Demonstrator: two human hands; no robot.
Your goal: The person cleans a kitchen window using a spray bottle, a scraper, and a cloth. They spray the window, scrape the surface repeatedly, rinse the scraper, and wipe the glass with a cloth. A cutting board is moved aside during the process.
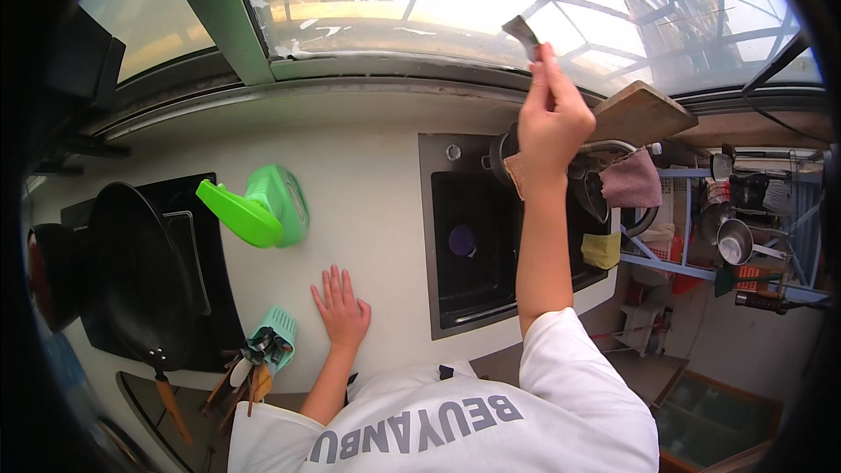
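My right hand point(555, 112) is raised in front of the window pane point(453, 10), pinching a small, flat, dark grey piece point(521, 33) between thumb and fingers; what it is made of is unclear. Flat on the pale countertop point(381, 210) rests my left hand point(343, 312), its fingers spread and nothing in it. Left of that hand stands a mint-green utensil holder point(281, 332) full of utensils. Farther back is a green plastic bottle point(289, 200) with a bright green handled part. The black sink point(470, 282) lies below my right forearm.
A black wok point(141, 276) sits on the hob at the left. Near the sink are a wooden board point(644, 112), a pink cloth point(632, 179) and a yellow cloth point(601, 250). Pans and utensils hang on a blue rack point(686, 266) at the right. White residue marks the window's lower edge.
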